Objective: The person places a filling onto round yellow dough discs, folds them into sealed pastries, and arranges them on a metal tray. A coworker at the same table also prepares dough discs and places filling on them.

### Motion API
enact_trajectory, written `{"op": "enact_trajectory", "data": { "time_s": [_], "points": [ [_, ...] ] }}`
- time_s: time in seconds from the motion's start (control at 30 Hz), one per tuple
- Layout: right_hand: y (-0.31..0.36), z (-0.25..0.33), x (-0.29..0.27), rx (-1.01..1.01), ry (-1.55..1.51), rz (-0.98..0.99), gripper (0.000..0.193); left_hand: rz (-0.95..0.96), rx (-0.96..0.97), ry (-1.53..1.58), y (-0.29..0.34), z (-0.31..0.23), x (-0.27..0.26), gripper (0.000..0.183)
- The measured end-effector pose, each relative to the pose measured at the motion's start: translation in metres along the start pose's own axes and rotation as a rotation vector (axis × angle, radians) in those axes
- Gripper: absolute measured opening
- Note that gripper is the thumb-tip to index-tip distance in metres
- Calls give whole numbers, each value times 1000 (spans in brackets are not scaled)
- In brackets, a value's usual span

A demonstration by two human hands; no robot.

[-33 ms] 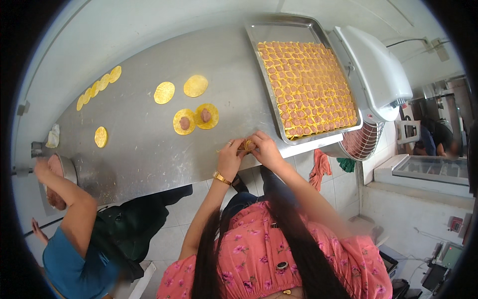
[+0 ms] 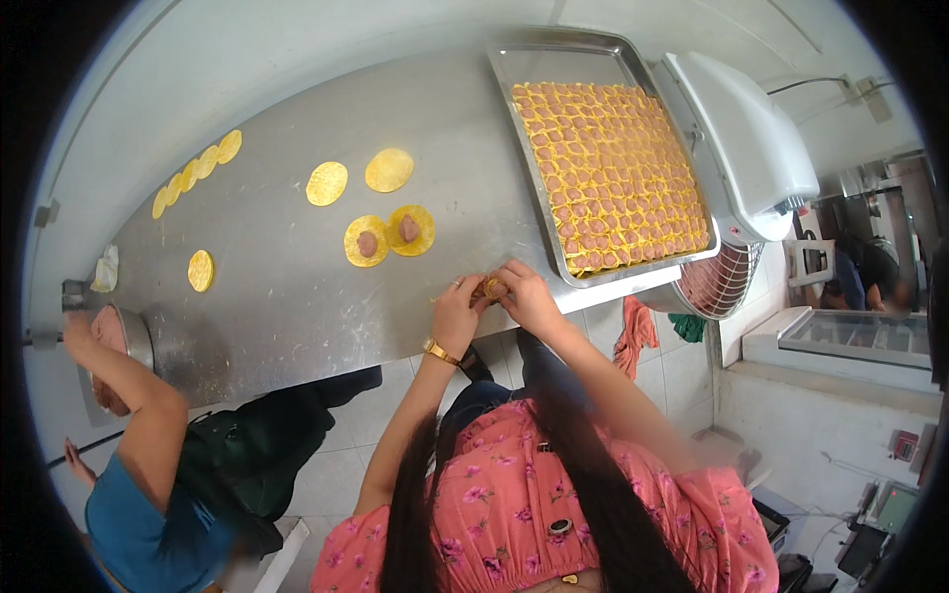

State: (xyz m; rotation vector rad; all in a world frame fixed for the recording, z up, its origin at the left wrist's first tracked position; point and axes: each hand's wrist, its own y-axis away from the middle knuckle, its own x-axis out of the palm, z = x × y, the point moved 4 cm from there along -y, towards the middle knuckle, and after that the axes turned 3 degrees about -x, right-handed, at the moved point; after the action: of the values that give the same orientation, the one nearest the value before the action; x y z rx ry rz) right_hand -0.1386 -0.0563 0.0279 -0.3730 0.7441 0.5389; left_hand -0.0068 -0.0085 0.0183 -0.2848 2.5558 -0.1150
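My left hand [image 2: 458,310] and my right hand [image 2: 528,299] meet at the near edge of the steel table, fingers pinched around one small dumpling [image 2: 491,288] with a yellow wrapper and pinkish filling. The fingers cover much of it. Beyond my left hand lie two round yellow wrappers topped with meat, one wrapper [image 2: 354,251] slightly overlapped by the other wrapper [image 2: 422,242]. Behind them are two bare wrappers, a left one [image 2: 326,184] and a right one [image 2: 388,170]. To my right, a metal tray [image 2: 554,54] holds many open-topped dumplings [image 2: 613,178] in close rows.
Farther left lie a single wrapper [image 2: 201,271] and an overlapping row of wrappers [image 2: 206,163]. A co-worker's arm [image 2: 138,371] reaches over a metal bowl [image 2: 137,339] of meat. Right of the tray stands a white machine [image 2: 741,148] with a wire guard [image 2: 732,280] over more meat.
The co-worker's arm at the left has shifted slightly left over the bowl. My fingers have moved only a little around the dumpling.
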Motion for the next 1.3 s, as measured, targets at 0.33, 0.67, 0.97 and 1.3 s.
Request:
{"op": "enact_trajectory", "data": {
  "time_s": [0.33, 0.67, 0.97, 1.3],
  "points": [
    [-8, -7, 0, 55, -16, 23, 39, 80, -124, 47, -4, 14, 7, 20],
    [-14, -5, -1, 163, -86, 35, 31, 32, 6, -37, -9, 10, -3, 25],
    [-18, 0, -2, -32, -131, -68, 26, 36, -168, 139, -7, 11, -1, 22],
    [-14, -3, -2, 86, -70, 9, 32, -34, -37, 22, -4, 11, -3, 27]
  ]
}}
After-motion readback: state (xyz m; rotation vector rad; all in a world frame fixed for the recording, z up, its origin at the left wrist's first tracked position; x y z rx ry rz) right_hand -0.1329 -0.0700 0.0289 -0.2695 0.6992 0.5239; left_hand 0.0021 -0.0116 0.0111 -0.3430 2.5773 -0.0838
